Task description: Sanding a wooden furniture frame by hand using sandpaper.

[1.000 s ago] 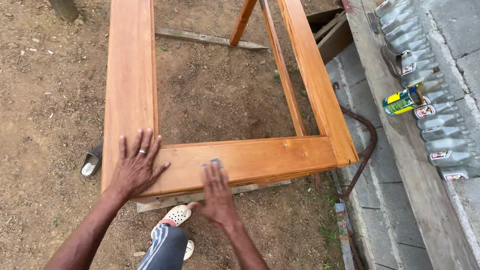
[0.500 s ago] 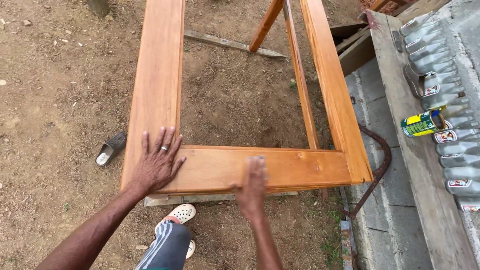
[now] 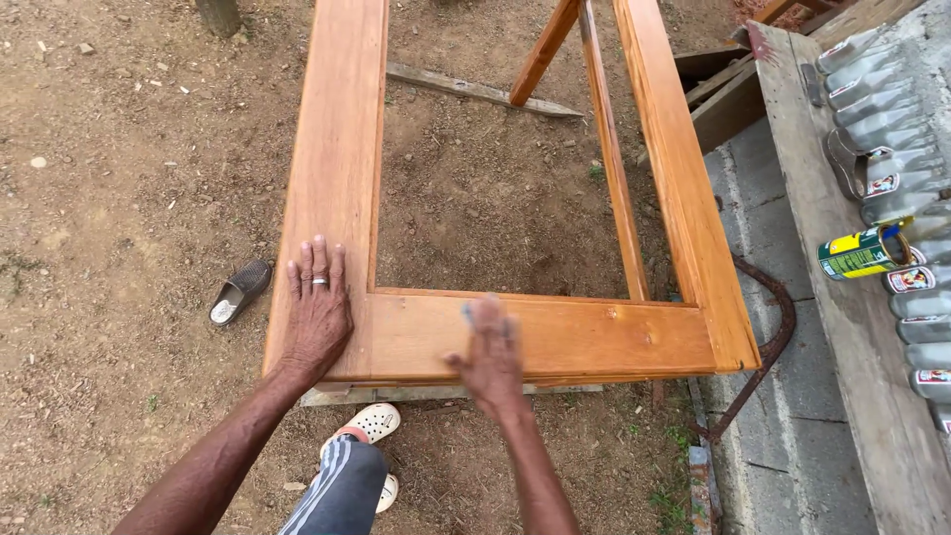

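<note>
A varnished orange-brown wooden frame (image 3: 594, 342) lies flat above bare dirt. My left hand (image 3: 317, 307), with a ring on one finger, presses palm-down on the frame's near left corner. My right hand (image 3: 490, 357) is blurred and rests on the near rail, a little left of its middle. A small grey sheet (image 3: 466, 313) peeks out from under its fingertips, pressed against the wood. My foot in a white clog (image 3: 371, 424) stands just below the rail.
A dark slipper (image 3: 238, 290) lies on the dirt to the left. At the right, a weathered plank (image 3: 842, 327) carries a yellow-green can (image 3: 857, 253) and several empty bottles (image 3: 892, 129). A curved rusty bar (image 3: 778, 327) sits by the frame's right corner.
My right hand slid right along the near rail and back toward the left. The fingers of my left hand have drawn closer together. The view has shifted slightly.
</note>
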